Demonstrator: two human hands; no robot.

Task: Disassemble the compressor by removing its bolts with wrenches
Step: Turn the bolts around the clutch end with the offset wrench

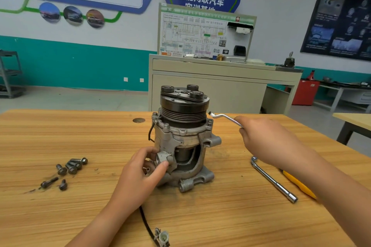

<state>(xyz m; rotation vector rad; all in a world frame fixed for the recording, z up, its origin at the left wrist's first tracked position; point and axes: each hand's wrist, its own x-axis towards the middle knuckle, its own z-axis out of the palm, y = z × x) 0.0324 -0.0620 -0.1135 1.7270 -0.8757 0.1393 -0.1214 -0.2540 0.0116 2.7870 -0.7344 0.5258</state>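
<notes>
Left hand gripping compressor lug, right hand clasping wrench

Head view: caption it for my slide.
Left hand grips the upright compressor, right hand holds a wrench beside it, loose bolts lie nearby.

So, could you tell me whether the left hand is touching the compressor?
Touching. The head view shows the left hand gripping a lug low on the compressor, thumb and fingers curled round it.
</notes>
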